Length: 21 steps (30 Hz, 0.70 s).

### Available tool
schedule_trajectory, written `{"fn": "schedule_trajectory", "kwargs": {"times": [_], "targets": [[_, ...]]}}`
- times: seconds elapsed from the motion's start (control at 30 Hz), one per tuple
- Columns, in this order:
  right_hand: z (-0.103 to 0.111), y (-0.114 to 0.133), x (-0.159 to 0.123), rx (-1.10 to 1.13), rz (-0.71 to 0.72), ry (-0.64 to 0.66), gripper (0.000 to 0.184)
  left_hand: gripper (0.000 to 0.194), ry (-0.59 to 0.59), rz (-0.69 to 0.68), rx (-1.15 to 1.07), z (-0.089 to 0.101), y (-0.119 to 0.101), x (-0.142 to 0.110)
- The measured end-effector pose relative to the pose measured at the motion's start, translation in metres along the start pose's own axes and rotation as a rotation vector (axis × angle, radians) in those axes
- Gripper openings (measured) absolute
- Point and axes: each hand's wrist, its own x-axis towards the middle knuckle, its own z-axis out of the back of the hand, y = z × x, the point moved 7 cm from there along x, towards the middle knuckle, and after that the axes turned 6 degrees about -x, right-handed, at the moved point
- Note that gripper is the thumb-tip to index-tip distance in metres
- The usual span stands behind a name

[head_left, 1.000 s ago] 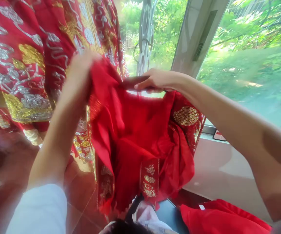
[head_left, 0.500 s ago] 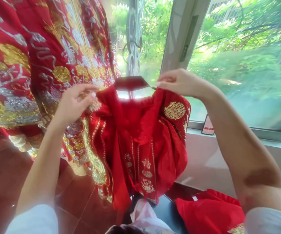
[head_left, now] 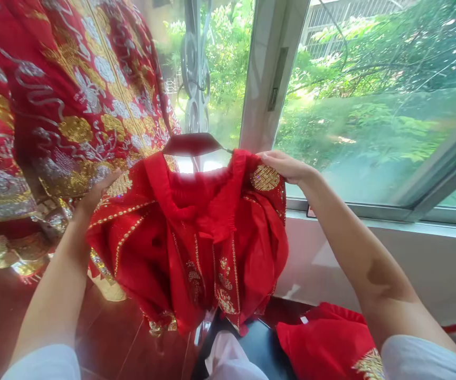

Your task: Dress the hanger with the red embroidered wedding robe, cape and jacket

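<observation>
A red embroidered jacket (head_left: pixel 196 221) hangs in front of me on a hanger (head_left: pixel 228 150), its gold beaded trim running down the front panels. At its neck a dark red band (head_left: pixel 191 143) stands up. My left hand (head_left: pixel 105 184) is closed on the jacket's left shoulder, beside a gold emblem; its fingers are partly hidden behind the cloth. On the other shoulder, my right hand (head_left: pixel 283 163) pinches the fabric above a round gold emblem (head_left: pixel 265 178). Between the hands the jacket is spread wide, its lower part bunched and puffed out.
Red garments with gold and silver embroidery (head_left: pixel 77 105) hang at the left. Behind the jacket are a scrolled metal stand (head_left: pixel 192 68) and a window frame (head_left: pixel 275 79). A folded red garment (head_left: pixel 323 338) lies on a black surface (head_left: pixel 262 343) at lower right. A phone (head_left: pixel 311 212) leans on the sill.
My left hand has moved outward and down, pulling the left shoulder wide. My right hand has come down onto the right shoulder. The view has turned slightly right.
</observation>
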Motion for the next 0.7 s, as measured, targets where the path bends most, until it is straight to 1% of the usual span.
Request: {"fn": "schedule_trajectory", "kwargs": {"times": [0.07, 0.1, 0.13, 0.17, 0.2, 0.23, 0.27, 0.33, 0.37, 0.4, 0.43, 0.5, 0.53, 0.6, 0.67, 0.7], "targets": [[0.003, -0.010, 0.005, 0.091, -0.076, 0.009, 0.053, 0.058, 0.106, 0.086, -0.034, -0.004, 0.010, 0.005], [0.006, -0.009, 0.006, 0.091, -0.077, -0.013, 0.052, 0.057, 0.171, 0.131, -0.047, -0.006, 0.010, 0.008], [0.009, -0.004, 0.005, 0.066, -0.045, -0.043, 0.050, 0.055, 0.240, 0.173, -0.051, -0.008, 0.006, 0.010], [0.012, 0.006, 0.004, 0.023, 0.015, -0.074, 0.046, 0.053, 0.300, 0.193, -0.034, -0.009, -0.002, 0.013], [0.015, 0.018, 0.002, -0.027, 0.092, -0.101, 0.042, 0.050, 0.339, 0.176, 0.009, -0.010, -0.014, 0.016], [0.015, 0.032, -0.001, -0.081, 0.175, -0.121, 0.042, 0.047, 0.361, 0.124, 0.067, -0.011, -0.030, 0.019], [0.014, 0.046, -0.003, -0.136, 0.248, -0.131, 0.047, 0.046, 0.388, 0.050, 0.127, -0.014, -0.047, 0.020], [0.006, 0.066, -0.006, -0.250, 0.348, -0.134, 0.055, 0.053, 0.429, -0.129, 0.221, -0.027, -0.080, 0.021], [0.001, 0.072, -0.006, -0.303, 0.378, -0.140, 0.053, 0.058, 0.433, -0.203, 0.239, -0.035, -0.091, 0.020], [-0.004, 0.076, -0.005, -0.346, 0.397, -0.155, 0.047, 0.059, 0.423, -0.255, 0.240, -0.042, -0.099, 0.019], [-0.009, 0.079, -0.004, -0.372, 0.410, -0.180, 0.038, 0.054, 0.394, -0.294, 0.235, -0.048, -0.103, 0.020], [-0.014, 0.079, -0.002, -0.381, 0.411, -0.236, 0.020, 0.035, 0.297, -0.310, 0.211, -0.052, -0.101, 0.023], [-0.014, 0.079, -0.002, -0.373, 0.402, -0.264, 0.015, 0.036, 0.264, -0.283, 0.180, -0.053, -0.096, 0.026], [-0.008, 0.080, 0.000, -0.353, 0.375, -0.332, 0.012, 0.044, 0.223, -0.196, 0.068, -0.053, -0.082, 0.033], [0.003, 0.084, 0.002, -0.342, 0.345, -0.410, 0.013, 0.045, 0.228, -0.083, -0.091, -0.054, -0.065, 0.040], [0.008, 0.086, 0.006, -0.354, 0.328, -0.417, 0.012, 0.044, 0.252, -0.018, -0.168, -0.056, -0.057, 0.043]]}}
